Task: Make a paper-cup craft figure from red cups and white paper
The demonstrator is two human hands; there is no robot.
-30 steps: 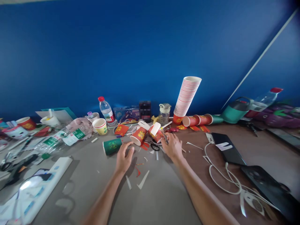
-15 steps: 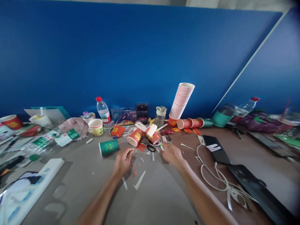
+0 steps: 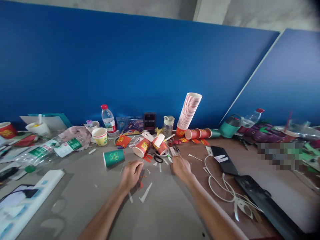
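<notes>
left hand (image 3: 130,174) curled, right hand (image 3: 180,166) flat

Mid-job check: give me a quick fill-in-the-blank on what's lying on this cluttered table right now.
1. The green paper cup near the left hand lies on its ____.
2. The clear plastic water bottle is capped in ____.
3. The tall stack of red-and-white paper cups stands before a ____ wall.
Missing words: side; red; blue.

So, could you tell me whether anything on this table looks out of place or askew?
Yes: the tall stack of cups leans sideways, the green cup and red cups lie on their sides, and paper scraps litter the table.
</notes>
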